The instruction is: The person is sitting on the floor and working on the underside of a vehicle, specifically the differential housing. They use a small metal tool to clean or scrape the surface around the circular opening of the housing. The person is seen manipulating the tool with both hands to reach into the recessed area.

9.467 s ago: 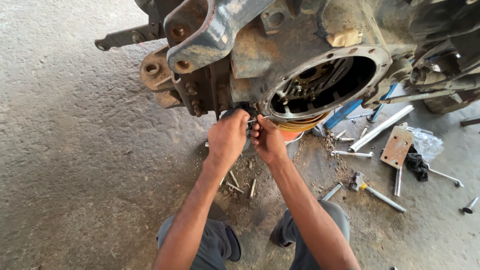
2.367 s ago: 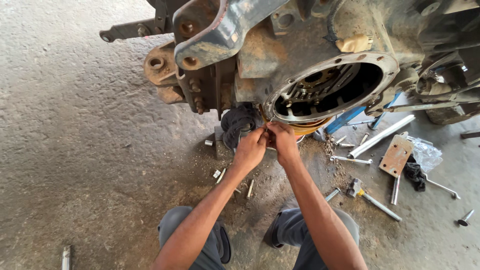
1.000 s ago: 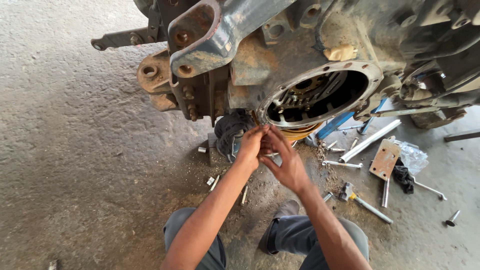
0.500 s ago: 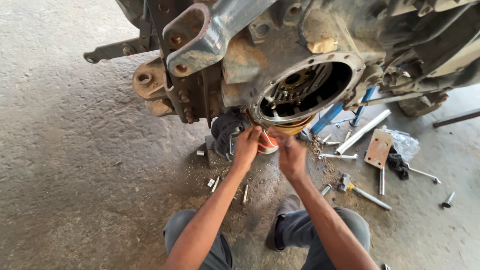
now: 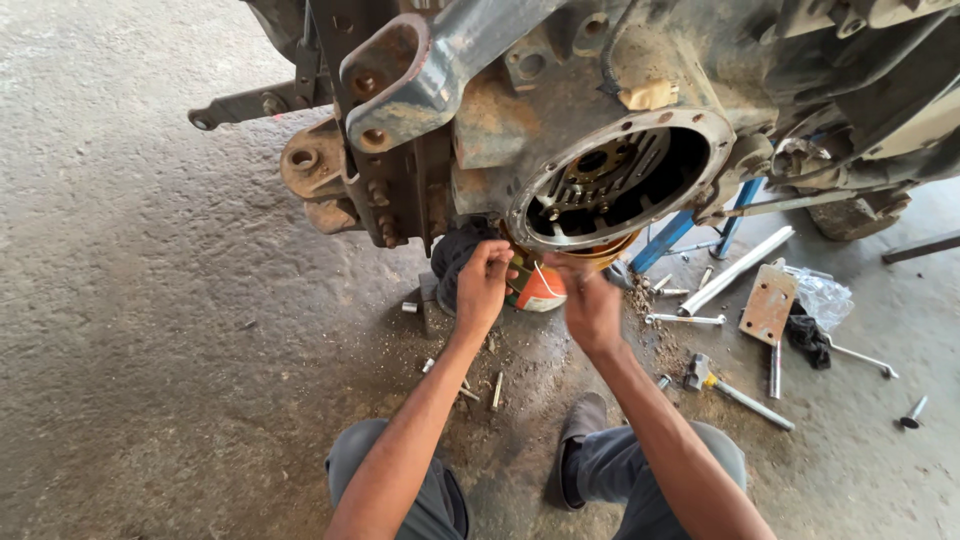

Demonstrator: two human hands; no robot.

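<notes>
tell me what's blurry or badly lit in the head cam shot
Head view: the right hand is smeared by motion blur, the left hand sharper; the round housing opening is dark inside; the concrete floor is evenly daylit, with no harsh glare; the tools at right are crisp.

The right hand (image 5: 592,305) is smeared by motion blur — whatever the left hand (image 5: 485,285) pinches is too small to tell — and the housing (image 5: 560,90) runs off the top edge.
</notes>
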